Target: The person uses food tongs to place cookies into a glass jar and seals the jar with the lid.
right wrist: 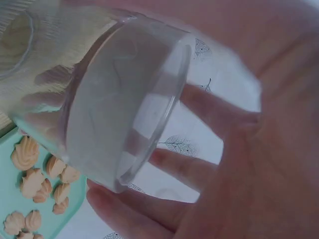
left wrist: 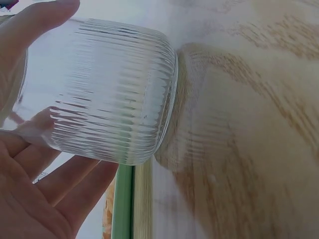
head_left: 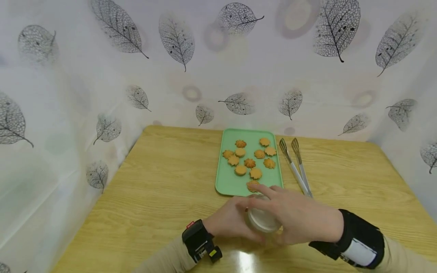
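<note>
A clear ribbed glass jar (left wrist: 114,94) with a translucent lid (right wrist: 109,109) is between my two hands, near the front of the table. My left hand (head_left: 232,218) holds the side of the jar, thumb and fingers around the glass. Over the top, my right hand (head_left: 300,214) grips the lid, its fingers curled about the rim. In the left wrist view the jar's base is at the tabletop, where its reflection shows. Through the glass I see no cookies. The lid appears seated on the jar.
Beyond the hands, a green tray (head_left: 225,184) carries several cookies (head_left: 240,170); one lies at its near edge by my right fingers. Metal tongs (head_left: 296,173) rest on the wooden table (head_left: 164,170), right of the tray. A leaf-patterned curtain (head_left: 170,91) stands behind.
</note>
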`<control>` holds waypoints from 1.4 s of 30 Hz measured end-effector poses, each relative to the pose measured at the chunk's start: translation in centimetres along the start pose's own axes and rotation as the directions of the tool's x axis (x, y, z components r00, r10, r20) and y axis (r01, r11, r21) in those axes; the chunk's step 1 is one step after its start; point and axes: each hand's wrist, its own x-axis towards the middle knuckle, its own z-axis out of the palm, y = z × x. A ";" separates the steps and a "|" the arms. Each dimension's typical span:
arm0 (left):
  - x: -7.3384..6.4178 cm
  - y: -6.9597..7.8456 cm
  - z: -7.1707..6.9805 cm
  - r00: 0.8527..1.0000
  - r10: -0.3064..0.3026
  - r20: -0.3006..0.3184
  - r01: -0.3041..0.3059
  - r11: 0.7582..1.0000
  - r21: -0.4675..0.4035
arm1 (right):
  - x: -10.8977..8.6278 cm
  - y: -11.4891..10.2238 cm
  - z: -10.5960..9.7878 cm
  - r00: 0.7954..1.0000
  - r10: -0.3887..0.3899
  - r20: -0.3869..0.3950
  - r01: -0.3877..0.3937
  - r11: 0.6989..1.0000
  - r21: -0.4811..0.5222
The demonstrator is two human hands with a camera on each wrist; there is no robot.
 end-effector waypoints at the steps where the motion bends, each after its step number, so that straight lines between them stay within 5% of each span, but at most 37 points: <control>1: 0.0 0.0 0.0 1.000 0.003 -0.001 -0.003 1.000 0.021 | 0.1 -0.2 0.1 1.000 0.017 -0.010 -0.017 1.000 -0.009; 7: 0.2 -0.3 -0.3 1.000 -0.011 0.029 0.008 0.994 0.107 | 1.0 -1.0 0.9 0.988 0.125 -0.087 -0.137 0.980 -0.144; 16: 0.0 -0.2 -0.4 0.999 -0.027 0.030 0.028 0.999 -0.034 | 1.1 -0.3 -0.3 0.997 -0.080 -0.005 0.079 0.996 -0.029; 21: 0.2 -0.3 -0.4 0.999 0.000 0.036 -0.002 0.999 0.051 | 1.1 -0.5 0.0 0.989 0.089 -0.121 -0.104 0.986 -0.130; 24: 0.3 -0.3 -0.4 0.999 0.007 0.046 -0.009 0.999 0.053 | 1.0 -0.6 0.1 0.981 0.151 -0.121 -0.170 0.971 -0.169; 34: 0.1 -0.6 -0.8 0.999 -0.028 0.041 0.028 0.999 -0.022 | 0.2 0.4 -1.7 0.998 0.020 -0.067 -0.017 0.999 0.047; 38: 0.1 -0.9 -1.0 1.000 -0.019 0.016 0.018 0.999 0.039 | -1.7 1.9 -2.1 0.982 0.131 -0.135 -0.108 0.980 0.165; 42: 0.1 -0.8 -1.0 1.000 -0.020 0.011 0.019 0.996 0.083 | -4.5 4.5 -0.5 0.931 0.283 -0.231 -0.237 0.949 0.208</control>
